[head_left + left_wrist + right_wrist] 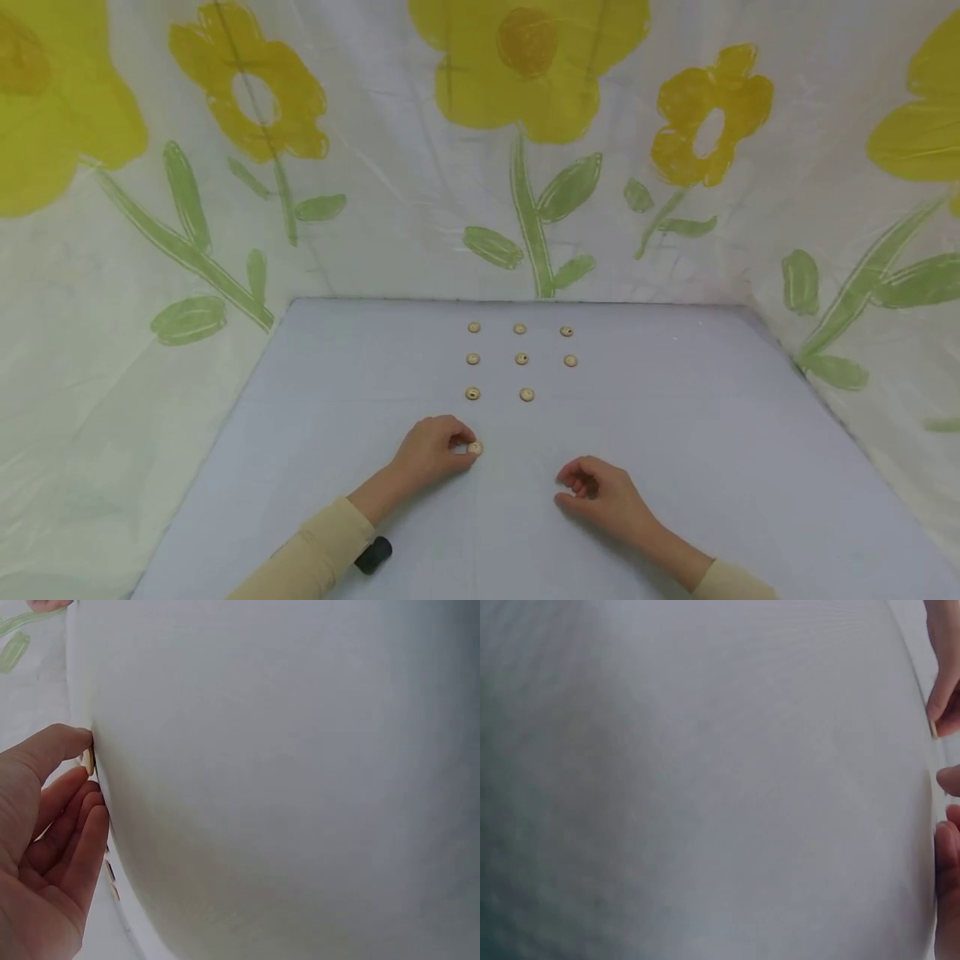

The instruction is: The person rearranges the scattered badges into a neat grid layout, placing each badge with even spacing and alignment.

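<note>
In the head view my left hand (438,451) pinches a small round beige disc (475,448) between thumb and fingertips, low at the table surface. The left wrist view shows the same disc (89,760) edge-on between the thumb and a finger. Farther back, several like discs stand in rows, among them a front-left one (472,393) with a dark mark and a front-right one (527,394). To the right, my right hand (604,497) rests near the table with fingers loosely curled and nothing held. Only its fingertips (948,844) show in the right wrist view.
A pale cloth covers the table (337,358). A white curtain (390,208) painted with yellow flowers hangs behind and at both sides. Under the left sleeve (330,533) a small black object (373,555) shows; its kind is unclear.
</note>
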{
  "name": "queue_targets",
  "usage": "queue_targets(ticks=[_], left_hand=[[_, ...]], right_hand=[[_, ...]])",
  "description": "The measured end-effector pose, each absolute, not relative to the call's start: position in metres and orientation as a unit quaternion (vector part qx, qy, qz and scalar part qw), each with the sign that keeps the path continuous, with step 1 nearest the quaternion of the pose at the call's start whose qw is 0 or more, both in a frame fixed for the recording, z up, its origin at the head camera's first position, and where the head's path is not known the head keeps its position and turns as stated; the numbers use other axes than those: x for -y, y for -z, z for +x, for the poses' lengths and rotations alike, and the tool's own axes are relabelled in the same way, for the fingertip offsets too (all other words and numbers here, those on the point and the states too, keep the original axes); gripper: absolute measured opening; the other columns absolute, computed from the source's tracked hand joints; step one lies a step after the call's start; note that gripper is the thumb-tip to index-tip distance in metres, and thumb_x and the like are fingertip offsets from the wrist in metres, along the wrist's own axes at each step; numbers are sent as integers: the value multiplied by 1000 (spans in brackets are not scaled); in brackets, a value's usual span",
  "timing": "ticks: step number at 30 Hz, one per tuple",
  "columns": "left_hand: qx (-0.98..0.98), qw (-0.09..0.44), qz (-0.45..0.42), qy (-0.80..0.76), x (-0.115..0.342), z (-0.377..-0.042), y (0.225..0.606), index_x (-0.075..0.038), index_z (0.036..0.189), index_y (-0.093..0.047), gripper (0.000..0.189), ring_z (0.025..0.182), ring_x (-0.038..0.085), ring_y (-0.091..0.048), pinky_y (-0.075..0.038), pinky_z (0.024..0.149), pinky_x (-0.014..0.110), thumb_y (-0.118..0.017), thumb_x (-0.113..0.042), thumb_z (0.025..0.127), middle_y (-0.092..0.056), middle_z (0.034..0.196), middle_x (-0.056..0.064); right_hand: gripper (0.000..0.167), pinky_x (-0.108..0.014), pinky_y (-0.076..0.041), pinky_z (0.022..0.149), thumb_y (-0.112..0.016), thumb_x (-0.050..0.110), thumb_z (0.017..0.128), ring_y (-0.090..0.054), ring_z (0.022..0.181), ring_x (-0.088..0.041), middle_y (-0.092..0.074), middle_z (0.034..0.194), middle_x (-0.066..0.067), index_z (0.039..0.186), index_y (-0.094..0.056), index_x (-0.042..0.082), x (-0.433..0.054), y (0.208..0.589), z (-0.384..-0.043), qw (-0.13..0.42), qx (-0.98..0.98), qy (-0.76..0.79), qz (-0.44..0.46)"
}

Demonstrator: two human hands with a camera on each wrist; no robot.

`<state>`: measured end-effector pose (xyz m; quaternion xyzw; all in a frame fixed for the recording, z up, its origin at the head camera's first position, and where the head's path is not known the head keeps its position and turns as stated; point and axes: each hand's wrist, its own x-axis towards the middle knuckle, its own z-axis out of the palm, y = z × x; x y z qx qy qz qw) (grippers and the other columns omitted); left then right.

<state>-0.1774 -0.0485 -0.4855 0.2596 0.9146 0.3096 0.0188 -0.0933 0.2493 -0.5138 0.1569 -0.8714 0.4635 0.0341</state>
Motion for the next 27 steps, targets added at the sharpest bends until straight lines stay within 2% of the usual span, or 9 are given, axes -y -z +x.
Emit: queue_targets(ticks=[7, 18, 27], left_hand=[[-917, 15, 289, -275, 44, -182, 483, -11, 88, -76, 11, 74, 8, -57, -49, 69, 30, -77, -19, 81, -67, 82, -6], [-918, 26, 305, -252, 38, -189, 477, -10, 84, -74, 8, 67, 7, -51, -46, 67, 27, -75, -18, 81, -65, 74, -6], [-912, 21, 322, -253, 23, -191, 476, -11, 86, -75, 10, 68, 5, -53, -48, 67, 25, -74, -19, 82, -66, 76, -7]], right_hand=[[24, -22, -51, 63, -83, 14, 78, -57, 73, -5, -62, 82, 9, 95, -66, 17, -252, 518, -94, 43, 874, -457, 157], [24, -22, -52, 64, -83, 18, 78, -58, 73, -5, -61, 82, 11, 95, -66, 20, -251, 520, -94, 38, 872, -469, 138], [22, -22, -52, 64, -83, 20, 79, -58, 73, -5, -62, 82, 11, 94, -67, 20, -250, 521, -94, 33, 872, -467, 139]])
